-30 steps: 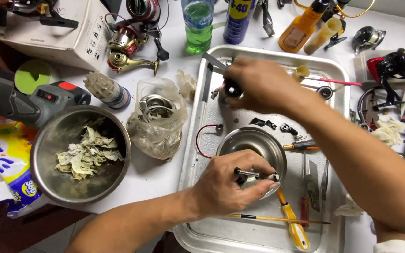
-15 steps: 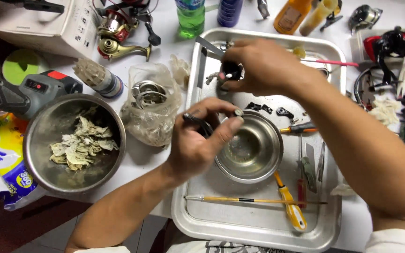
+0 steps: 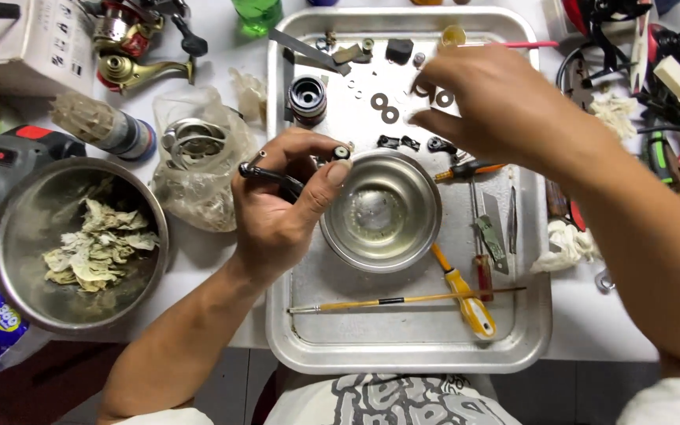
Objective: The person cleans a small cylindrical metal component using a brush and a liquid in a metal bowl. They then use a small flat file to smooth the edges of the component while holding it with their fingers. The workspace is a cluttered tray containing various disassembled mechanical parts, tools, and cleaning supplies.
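While the left hand (image 3: 281, 208) pinches a small dark rod (image 3: 265, 175) between thumb and fingers (image 3: 326, 179), its long axis running sideways with a round tip just over the small steel bowl (image 3: 381, 211), the right hand (image 3: 488, 106) hovers beyond it, fingers loosely curled and holding nothing I can see, nearest the washers (image 3: 384, 108) on the tray (image 3: 403, 354).
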